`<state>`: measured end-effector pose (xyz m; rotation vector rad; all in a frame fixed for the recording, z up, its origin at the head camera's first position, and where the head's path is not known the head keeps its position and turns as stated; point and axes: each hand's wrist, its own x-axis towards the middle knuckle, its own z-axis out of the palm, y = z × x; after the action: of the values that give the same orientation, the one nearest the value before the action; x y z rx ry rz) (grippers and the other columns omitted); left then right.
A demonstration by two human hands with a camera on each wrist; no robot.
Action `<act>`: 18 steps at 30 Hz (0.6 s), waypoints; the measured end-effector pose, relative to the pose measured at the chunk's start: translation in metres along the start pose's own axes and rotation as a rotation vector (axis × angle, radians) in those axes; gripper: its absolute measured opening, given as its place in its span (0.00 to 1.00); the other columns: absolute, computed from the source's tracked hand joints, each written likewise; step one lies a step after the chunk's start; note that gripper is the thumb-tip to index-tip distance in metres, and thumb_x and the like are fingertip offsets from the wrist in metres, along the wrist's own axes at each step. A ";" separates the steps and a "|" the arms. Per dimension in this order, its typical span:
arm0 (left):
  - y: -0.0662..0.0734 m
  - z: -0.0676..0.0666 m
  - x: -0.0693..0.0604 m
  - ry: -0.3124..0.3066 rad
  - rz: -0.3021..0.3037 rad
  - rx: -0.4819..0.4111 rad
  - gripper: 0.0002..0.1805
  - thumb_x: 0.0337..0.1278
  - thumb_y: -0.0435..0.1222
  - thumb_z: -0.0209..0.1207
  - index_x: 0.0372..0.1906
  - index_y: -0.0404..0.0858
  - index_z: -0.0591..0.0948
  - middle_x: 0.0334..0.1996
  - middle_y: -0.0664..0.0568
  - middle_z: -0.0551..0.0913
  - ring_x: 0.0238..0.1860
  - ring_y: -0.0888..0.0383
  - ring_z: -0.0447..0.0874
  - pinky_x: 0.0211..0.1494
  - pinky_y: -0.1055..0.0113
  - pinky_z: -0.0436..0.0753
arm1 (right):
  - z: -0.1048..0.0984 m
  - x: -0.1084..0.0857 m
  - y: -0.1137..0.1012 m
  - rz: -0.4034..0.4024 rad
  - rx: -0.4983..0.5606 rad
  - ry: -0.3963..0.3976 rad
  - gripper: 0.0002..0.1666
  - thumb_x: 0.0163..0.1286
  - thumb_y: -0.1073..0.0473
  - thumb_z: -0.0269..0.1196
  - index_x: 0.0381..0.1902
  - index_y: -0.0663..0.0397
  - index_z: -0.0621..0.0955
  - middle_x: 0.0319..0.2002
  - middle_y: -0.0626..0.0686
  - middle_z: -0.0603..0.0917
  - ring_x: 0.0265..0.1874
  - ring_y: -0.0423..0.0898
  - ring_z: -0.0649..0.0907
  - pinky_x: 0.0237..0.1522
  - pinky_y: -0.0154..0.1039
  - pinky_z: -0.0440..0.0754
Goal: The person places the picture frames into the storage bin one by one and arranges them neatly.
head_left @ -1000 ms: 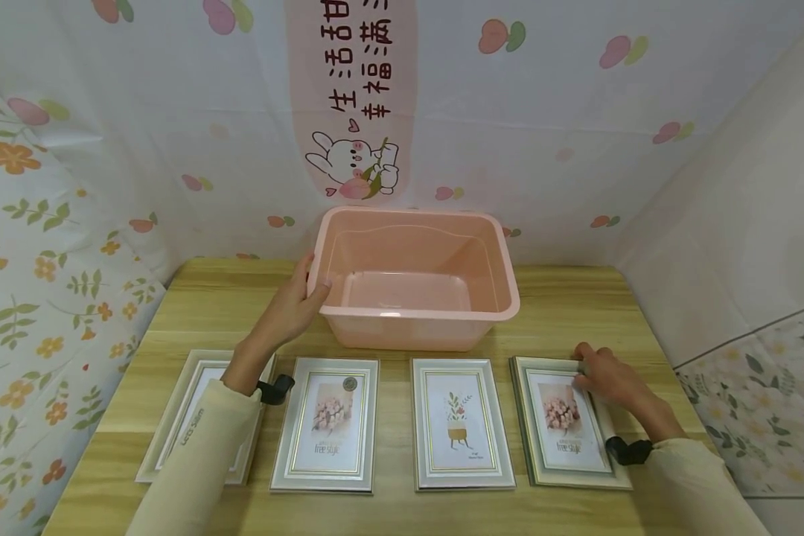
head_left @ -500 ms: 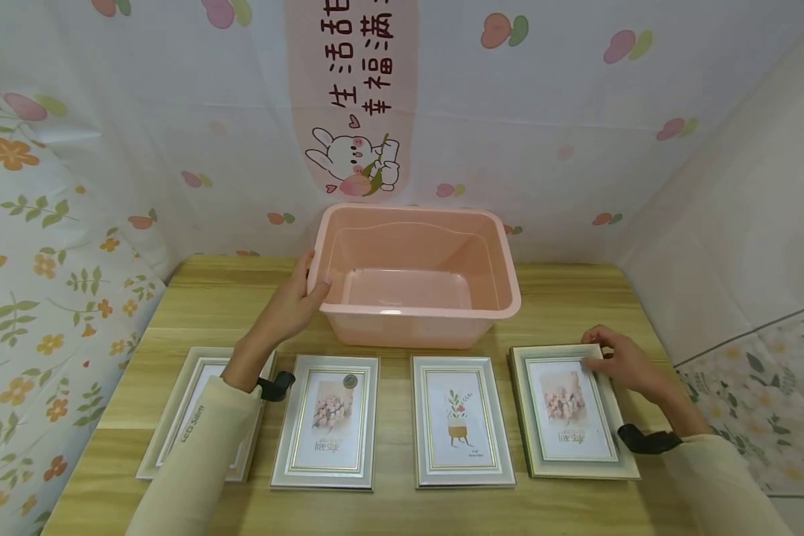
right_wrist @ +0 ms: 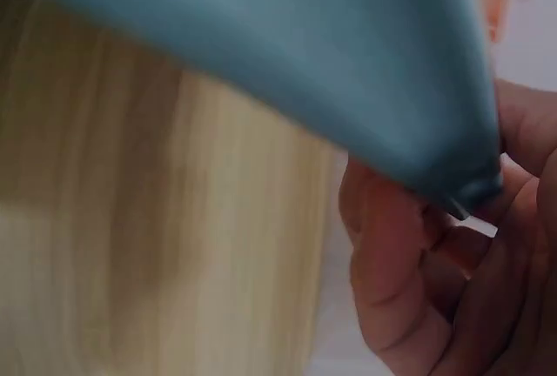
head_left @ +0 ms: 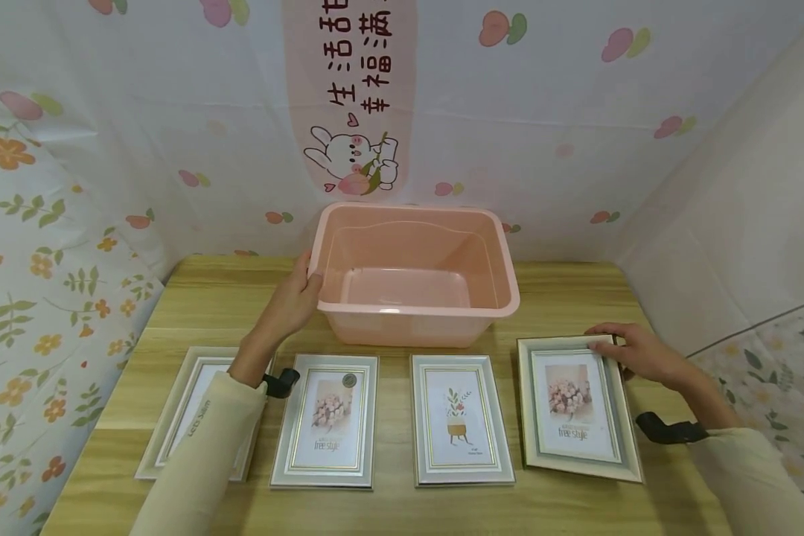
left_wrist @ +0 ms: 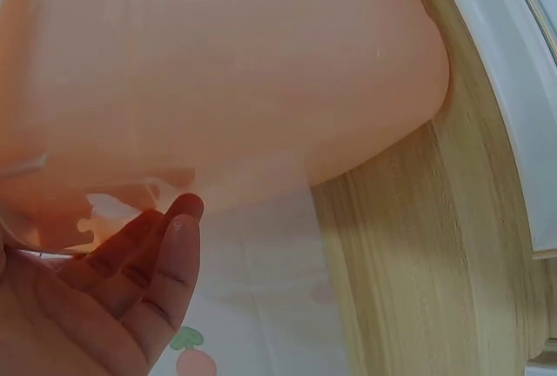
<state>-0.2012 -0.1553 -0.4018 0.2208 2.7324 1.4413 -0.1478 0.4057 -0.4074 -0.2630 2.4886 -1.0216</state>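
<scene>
Picture frame (head_left: 576,406) tilts, pinched by outstretched right hand (head_left: 645,359); left hand (head_left: 291,301) grips pink tub (head_left: 409,330); wooden table (head_left: 395,417), printed cloth (head_left: 529,126) behind.

“free style” on frames (head_left: 326,422) (head_left: 579,406), “Lets Slim” sleeve (head_left: 197,454)

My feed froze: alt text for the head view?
The right hand grips the upper right corner of the rightmost picture frame. Three more frames lie on a wood-grain table. The left hand holds the left rim of a pink plastic tub behind them.
</scene>
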 end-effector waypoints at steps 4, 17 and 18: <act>0.001 0.001 0.000 -0.002 0.005 -0.012 0.31 0.77 0.40 0.35 0.79 0.36 0.47 0.69 0.32 0.66 0.69 0.39 0.66 0.71 0.41 0.62 | -0.009 -0.005 -0.007 0.025 0.079 0.042 0.31 0.79 0.58 0.52 0.68 0.78 0.63 0.37 0.62 0.85 0.25 0.46 0.86 0.25 0.46 0.86; 0.004 0.005 0.001 -0.013 0.050 -0.001 0.31 0.78 0.35 0.34 0.78 0.33 0.44 0.68 0.28 0.66 0.67 0.35 0.69 0.70 0.39 0.65 | -0.040 -0.028 -0.051 -0.097 0.103 0.366 0.29 0.78 0.65 0.49 0.75 0.49 0.62 0.45 0.46 0.79 0.32 0.34 0.85 0.28 0.36 0.86; 0.005 0.005 0.000 -0.013 0.059 -0.007 0.31 0.78 0.35 0.34 0.79 0.34 0.43 0.68 0.28 0.66 0.66 0.35 0.69 0.69 0.39 0.65 | -0.040 -0.029 -0.054 -0.104 0.115 0.409 0.31 0.78 0.64 0.49 0.76 0.44 0.62 0.46 0.42 0.77 0.32 0.33 0.85 0.28 0.35 0.86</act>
<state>-0.2006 -0.1487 -0.4009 0.3128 2.7319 1.4581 -0.1404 0.4018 -0.3347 -0.1607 2.7840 -1.3742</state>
